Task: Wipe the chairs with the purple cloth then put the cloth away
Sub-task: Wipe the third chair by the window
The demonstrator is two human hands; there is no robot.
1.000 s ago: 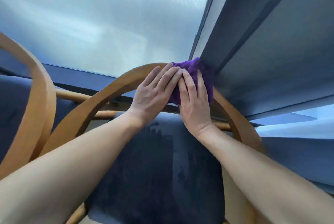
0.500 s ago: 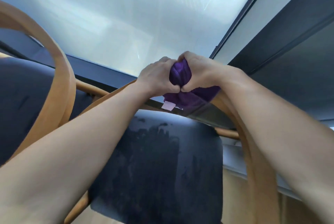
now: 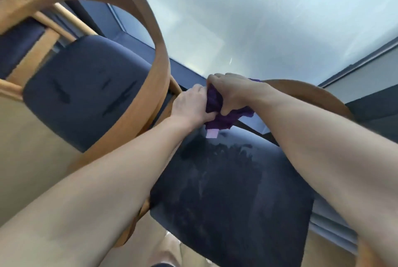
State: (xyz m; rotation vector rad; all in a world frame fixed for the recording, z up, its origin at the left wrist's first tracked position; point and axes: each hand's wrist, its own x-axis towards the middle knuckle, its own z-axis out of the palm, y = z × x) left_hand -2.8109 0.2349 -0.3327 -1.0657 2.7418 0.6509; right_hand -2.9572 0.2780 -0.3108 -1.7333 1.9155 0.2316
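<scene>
Head view:
- Both hands meet over the back edge of the near chair seat (image 3: 232, 191), dark blue upholstery with scuffed, patchy marks on the pile.
- Purple cloth (image 3: 224, 119) is bunched between the two hands, above that seat's back edge and clear of the upholstery. A loose fold hangs below the hands.
- A pale pink label (image 3: 212, 133) dangles from the cloth's lower edge, just above the seat.
- Left hand (image 3: 189, 105): fingers curled into the cloth from the left side, gripping it.
- Right hand (image 3: 229, 92): fingers and thumb curled over the top of the bunch, gripping it too. Knuckles of the two hands are close together, with cloth showing between them.
- Curved wooden back rail (image 3: 312, 94) of the same chair arcs behind the seat, partly hidden by the right forearm.
- Second chair seat (image 3: 81, 94), also dark blue, sits left of the near seat. Its wooden hoop rail (image 3: 160, 62) rises between the two seats.
- Frosted pale tabletop (image 3: 258, 19) lies beyond the near seat, with a dark frame along its edge.
- Beige floor (image 3: 28, 159) shows left of and below the near seat.
</scene>
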